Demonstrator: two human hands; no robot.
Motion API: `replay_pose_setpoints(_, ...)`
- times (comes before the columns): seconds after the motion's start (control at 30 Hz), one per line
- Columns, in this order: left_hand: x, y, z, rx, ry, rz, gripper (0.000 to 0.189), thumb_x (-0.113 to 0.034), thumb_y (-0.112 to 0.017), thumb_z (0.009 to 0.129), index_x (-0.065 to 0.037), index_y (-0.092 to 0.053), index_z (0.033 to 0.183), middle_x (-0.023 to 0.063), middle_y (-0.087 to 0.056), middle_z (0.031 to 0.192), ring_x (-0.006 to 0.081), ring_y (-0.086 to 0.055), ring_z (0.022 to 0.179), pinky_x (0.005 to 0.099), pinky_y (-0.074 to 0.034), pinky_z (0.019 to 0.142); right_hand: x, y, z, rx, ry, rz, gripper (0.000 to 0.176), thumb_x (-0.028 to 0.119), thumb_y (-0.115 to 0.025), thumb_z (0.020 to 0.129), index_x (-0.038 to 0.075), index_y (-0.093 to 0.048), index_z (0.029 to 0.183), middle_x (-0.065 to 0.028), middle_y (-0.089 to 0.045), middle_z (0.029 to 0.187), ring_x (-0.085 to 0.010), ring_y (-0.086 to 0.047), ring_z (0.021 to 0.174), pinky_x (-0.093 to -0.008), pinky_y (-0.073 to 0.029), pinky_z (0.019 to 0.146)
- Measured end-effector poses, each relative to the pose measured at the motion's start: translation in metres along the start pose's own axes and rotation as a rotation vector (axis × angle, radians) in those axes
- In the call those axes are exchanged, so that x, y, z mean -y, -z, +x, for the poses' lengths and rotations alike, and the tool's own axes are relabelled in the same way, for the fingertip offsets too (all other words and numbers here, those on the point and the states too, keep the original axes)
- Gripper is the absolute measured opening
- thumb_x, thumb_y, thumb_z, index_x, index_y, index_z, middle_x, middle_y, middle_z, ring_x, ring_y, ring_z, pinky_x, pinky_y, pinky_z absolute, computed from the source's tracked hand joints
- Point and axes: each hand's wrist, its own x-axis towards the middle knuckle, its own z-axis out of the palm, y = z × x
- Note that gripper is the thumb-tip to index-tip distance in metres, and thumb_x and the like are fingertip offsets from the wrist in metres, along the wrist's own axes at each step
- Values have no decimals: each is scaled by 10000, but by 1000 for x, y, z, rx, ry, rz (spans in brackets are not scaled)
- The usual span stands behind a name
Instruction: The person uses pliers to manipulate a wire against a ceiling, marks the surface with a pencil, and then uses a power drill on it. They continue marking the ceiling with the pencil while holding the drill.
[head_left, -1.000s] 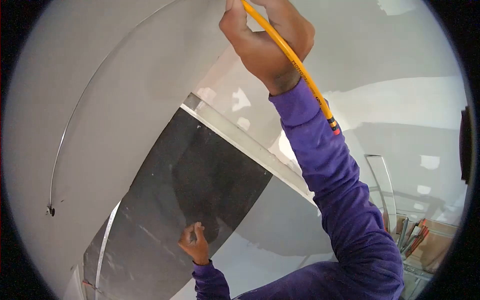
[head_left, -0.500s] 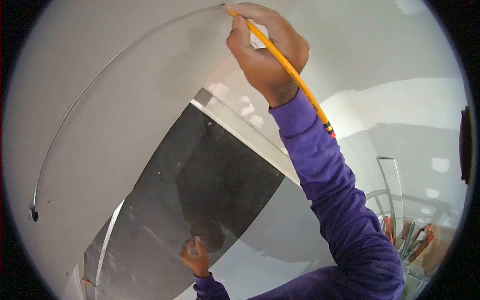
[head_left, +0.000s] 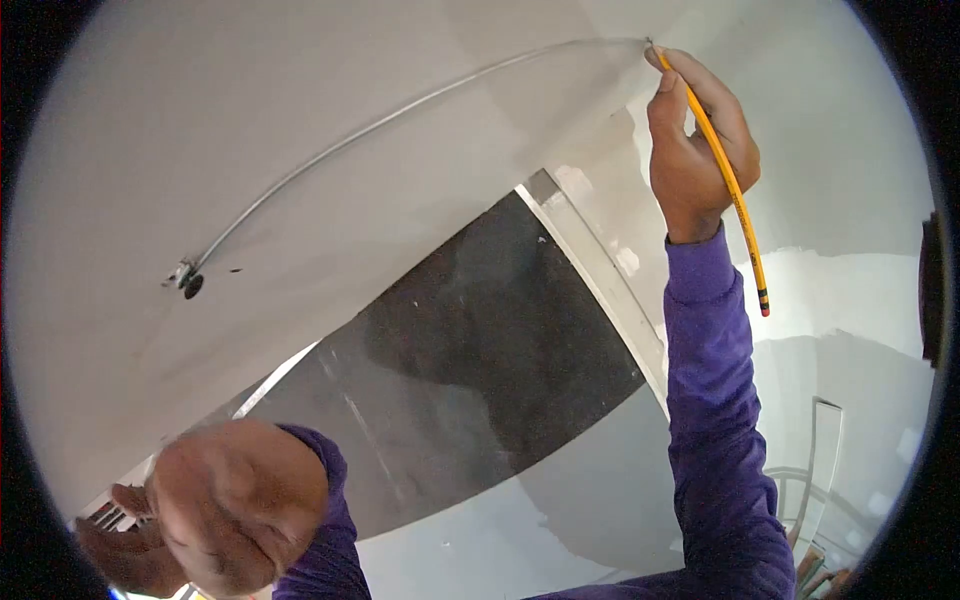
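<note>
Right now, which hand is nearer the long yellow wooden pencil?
Right. The right hand grips the yellow pencil high on the pale wall; the left hand is low, well apart from it.

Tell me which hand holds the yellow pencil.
The right hand, raised against the white wall, grips the pencil; the left hand is low and blurred near the camera, showing no pencil.

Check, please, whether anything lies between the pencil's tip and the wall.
Nothing visible does. The right hand holds the pencil with its tip against the wall, just where the thin wire ends.
</note>
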Motion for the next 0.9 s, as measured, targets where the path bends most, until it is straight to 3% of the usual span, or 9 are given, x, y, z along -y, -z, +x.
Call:
replay_pose_setpoints(0.1,-6,-9,6,187,17,206,150,-135,-794,831,1,-735,857,101,-746,917,211,-698,879,317,-565,793,-1,0,0,28,-28,28,197,77,-772,805,91,-733,997,-81,-744,895,-159,-724,759,-260,-568,706)
replay_pose_setpoints(0.23,-10,-29,15,320,50,146,171,-166,-734,862,-28,-681,948,118,-691,1004,240,-637,944,348,-504,839,-2,6,-8,68,-42,-29,147,81,-708,899,20,-729,1031,-104,-752,918,-126,-698,728,-229,-538,625)
replay_pose_setpoints(0.3,-6,-33,20,336,56,100,188,-182,-705,878,-43,-654,993,127,-663,1047,254,-606,976,363,-473,861,3,-26,-21,-173,-343,236,142,34,-688,876,-11,-694,1010,-144,-740,911,-189,-717,791,-290,-572,704)
replay_pose_setpoints(0.37,-3,-29,25,352,68,81,207,-198,-675,894,-57,-627,1038,135,-635,1090,268,-575,1008,378,-442,884,4,-5,-13,41,-89,-19,108,-4,-648,893,-46,-681,987,-164,-732,894,-207,-719,827,-317,-581,753)
replay_pose_setpoints(0.57,-4,-13,39,424,152,86,277,-245,-586,941,-101,-546,1173,161,-551,1219,312,-482,1104,425,-350,952,-1,-21,-52,-12,-134,234,148,-23,-654,865,-29,-675,1011,-159,-732,902,-219,-721,822,-331,-589,751)
replay_pose_setpoints(0.63,-8,-10,37,451,214,109,302,-261,-557,957,-116,-519,1219,169,-523,1263,326,-451,1136,440,-319,975,22,-12,-51,48,-314,284,124,44,-695,897,26,-732,1014,-97,-748,902,-101,-667,688,-216,-516,600)
replay_pose_setpoints(0.7,-11,-6,36,478,283,134,328,-277,-527,972,-130,-492,1264,178,-495,1306,340,-420,1168,456,-288,997,21,-10,-63,137,-330,199,164,-31,-660,868,21,-727,1009,-97,-742,904,-103,-674,735,-222,-525,638)
replay_pose_setpoints(0.8,-15,-4,37,500,319,161,368,-300,-483,996,-152,-452,1331,191,-454,1370,362,-374,1217,479,-242,1031,34,-16,-71,128,-356,241,212,-9,-714,775,47,-715,979,-105,-731,901,-195,-708,801,-283,-558,712)
replay_pose_setpoints(0.9,-6,-1,45,499,234,122,330,-297,-519,976,-147,-490,1268,208,-442,1389,366,-340,1255,503,-196,1041,40,-21,-83,94,-409,311,251,-9,-743,721,59,-713,961,-111,-726,902,-246,-718,825,-313,-571,744)
